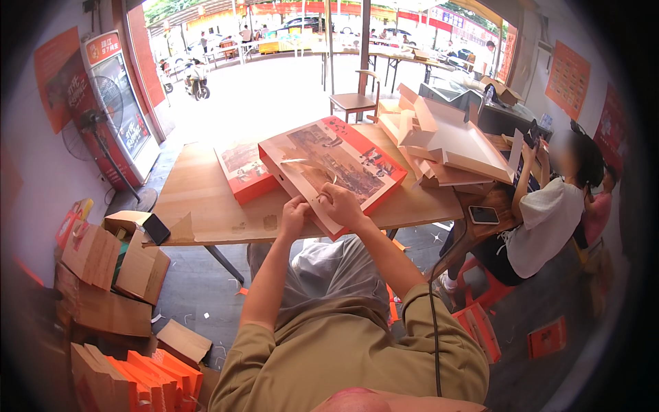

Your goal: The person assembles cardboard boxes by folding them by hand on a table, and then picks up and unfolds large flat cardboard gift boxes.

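Note:
A large flat gift box [347, 159], red-sided with a printed beige picture on its lid, lies tilted across the wooden table [192, 189]. A thin pale ribbon [334, 180] runs over its lid toward my fingers. My right hand [341, 206] is closed in a pinch at the box's near side, seemingly on the ribbon's end. Just left of it, my left hand [296, 215] is closed against the same side; the fingertips are partly hidden. A second similar gift box [241, 165] lies partly beneath the first one.
Open cardboard boxes [446, 134] pile up on the table's right. A phone [483, 215] lies near a seated person [549, 206]. Cartons [141, 268] and orange folded bags [161, 374] crowd the floor at left. A standing fan [103, 130] stands behind; a black cable [434, 329] hangs over my right arm.

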The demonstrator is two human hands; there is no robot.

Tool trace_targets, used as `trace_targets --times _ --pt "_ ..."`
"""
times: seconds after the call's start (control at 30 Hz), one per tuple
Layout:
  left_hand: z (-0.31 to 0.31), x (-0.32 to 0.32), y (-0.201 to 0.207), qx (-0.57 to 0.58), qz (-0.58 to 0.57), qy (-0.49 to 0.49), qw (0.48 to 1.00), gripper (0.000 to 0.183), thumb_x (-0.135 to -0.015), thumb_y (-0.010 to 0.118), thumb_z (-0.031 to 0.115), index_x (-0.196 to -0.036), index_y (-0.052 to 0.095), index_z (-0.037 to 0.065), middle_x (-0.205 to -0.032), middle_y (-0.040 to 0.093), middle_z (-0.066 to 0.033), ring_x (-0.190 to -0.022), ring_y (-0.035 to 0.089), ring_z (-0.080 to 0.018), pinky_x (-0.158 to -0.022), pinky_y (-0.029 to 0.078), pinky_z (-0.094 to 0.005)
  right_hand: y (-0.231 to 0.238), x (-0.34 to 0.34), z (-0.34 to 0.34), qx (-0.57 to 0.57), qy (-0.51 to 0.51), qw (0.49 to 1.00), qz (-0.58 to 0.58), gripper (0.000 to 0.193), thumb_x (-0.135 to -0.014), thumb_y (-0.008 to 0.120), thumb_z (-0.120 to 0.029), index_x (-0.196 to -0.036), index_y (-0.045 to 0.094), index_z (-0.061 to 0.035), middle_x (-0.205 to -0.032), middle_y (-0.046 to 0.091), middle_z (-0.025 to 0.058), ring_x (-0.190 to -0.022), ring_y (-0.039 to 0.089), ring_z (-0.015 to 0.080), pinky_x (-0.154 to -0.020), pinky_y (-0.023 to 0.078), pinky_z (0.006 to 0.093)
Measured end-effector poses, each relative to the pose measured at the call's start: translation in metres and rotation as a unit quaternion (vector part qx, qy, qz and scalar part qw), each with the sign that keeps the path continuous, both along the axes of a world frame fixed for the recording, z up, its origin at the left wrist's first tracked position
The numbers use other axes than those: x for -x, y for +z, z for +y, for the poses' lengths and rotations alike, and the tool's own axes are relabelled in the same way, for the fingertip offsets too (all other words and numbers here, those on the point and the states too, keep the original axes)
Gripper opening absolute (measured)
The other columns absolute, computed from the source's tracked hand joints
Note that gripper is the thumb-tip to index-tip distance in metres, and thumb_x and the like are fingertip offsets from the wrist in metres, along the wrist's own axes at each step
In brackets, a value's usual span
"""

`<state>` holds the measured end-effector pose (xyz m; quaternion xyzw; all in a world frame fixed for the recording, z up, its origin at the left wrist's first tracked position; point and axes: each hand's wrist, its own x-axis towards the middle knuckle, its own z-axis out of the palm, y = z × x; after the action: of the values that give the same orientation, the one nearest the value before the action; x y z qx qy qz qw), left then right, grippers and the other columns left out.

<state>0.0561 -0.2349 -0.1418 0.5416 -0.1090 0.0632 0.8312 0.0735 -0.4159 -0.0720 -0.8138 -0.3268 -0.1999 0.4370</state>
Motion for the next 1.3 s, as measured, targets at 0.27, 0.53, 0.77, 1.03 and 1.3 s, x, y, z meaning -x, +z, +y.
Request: trace_targets --times 0.27,0.53,0.77,1.03,1.3 --pt "-0.004 -0.002 -0.002 -0.103 -0.026 0.073 0.992 0.026 -0.102 0.056 0.020 -0.104 0.071 -0.002 -0.089 0.071 -0.0034 -0.073 0.064 -0.0084 -0.064 0.051 -0.0249 0.003 0.013 -0.012 -0.058 0.048 0.997 0.017 0.010 -0.080 0.060 -0.007 -0.075 0.057 0.0013 -0.078 0.068 0.0140 -0.073 0.067 0.0298 -0.064 0.052 0.0407" --pt "-0.004 0.006 0.004 -0.130 -0.026 -0.006 0.991 0.021 -0.101 0.061 0.017 -0.106 0.071 -0.001 -0.084 0.069 -0.0004 -0.071 0.061 -0.0065 -0.062 0.049 -0.0225 0.003 0.053 -0.011 0.178 -0.065 0.976 -0.105 0.030 -0.086 0.068 -0.025 -0.111 0.062 -0.0109 -0.075 0.067 0.0129 -0.078 0.068 0.0329 -0.065 0.055 0.0470" --pt "-0.004 0.001 0.000 -0.136 -0.025 0.039 0.990 0.017 -0.098 0.060 0.012 -0.103 0.071 0.000 -0.079 0.067 -0.0021 -0.058 0.055 -0.0065 -0.052 0.044 -0.0218 -0.001 0.039 -0.027 0.291 -0.148 0.942 -0.082 0.023 -0.083 0.070 -0.024 -0.102 0.067 -0.0112 -0.091 0.069 0.0100 -0.092 0.068 0.0296 -0.071 0.056 0.0432" --pt "-0.009 -0.008 0.004 -0.004 0.062 0.170 0.983 0.015 -0.095 0.050 0.004 -0.111 0.051 0.003 -0.074 0.061 -0.0077 -0.049 0.054 -0.0135 -0.041 0.042 -0.0287 -0.018 0.020 -0.091 0.123 -0.051 0.974 -0.184 0.023 -0.078 0.069 -0.015 -0.099 0.077 -0.0117 -0.083 0.070 0.0063 -0.076 0.068 0.0275 -0.070 0.055 0.0410" --pt "-0.014 -0.006 0.008 -0.030 0.059 0.193 0.979 0.013 -0.096 0.055 0.002 -0.108 0.051 0.001 -0.077 0.063 -0.0104 -0.049 0.060 -0.0162 -0.042 0.048 -0.0305 -0.012 0.016 -0.154 0.101 -0.022 0.983 -0.154 0.022 -0.071 0.071 -0.010 -0.091 0.079 -0.0074 -0.072 0.066 0.0112 -0.070 0.064 0.0289 -0.067 0.053 0.0396"
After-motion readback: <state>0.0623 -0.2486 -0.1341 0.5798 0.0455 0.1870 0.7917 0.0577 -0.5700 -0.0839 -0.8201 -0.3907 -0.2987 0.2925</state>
